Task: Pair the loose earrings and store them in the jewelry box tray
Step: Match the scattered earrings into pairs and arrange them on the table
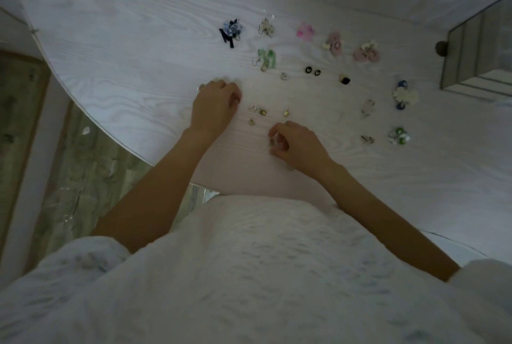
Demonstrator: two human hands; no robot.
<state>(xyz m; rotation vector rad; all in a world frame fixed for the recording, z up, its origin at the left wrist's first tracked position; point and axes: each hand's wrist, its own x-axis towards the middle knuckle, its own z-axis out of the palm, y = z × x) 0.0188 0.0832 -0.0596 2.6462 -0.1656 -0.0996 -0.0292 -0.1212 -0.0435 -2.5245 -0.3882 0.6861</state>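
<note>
Many earrings lie spread on the white table [110, 39], several of them set in pairs: blue-black [231, 30], green [266, 58], pink [305, 30], black studs [313, 71] and white-blue flowers [405, 95]. Small gold studs [258, 111] lie between my hands. My left hand [214, 107] rests knuckles-up on the table with its fingers curled under; whether it holds anything is hidden. My right hand [297, 143] pinches a small earring [273, 141] at its fingertips. The jewelry box [479, 47] stands at the far right, mirrored and open.
The table's curved edge runs down the left, with a patterned floor [83, 177] below it. A dark round knob [441, 48] sits on the box's left side. My white garment fills the lower part of the view.
</note>
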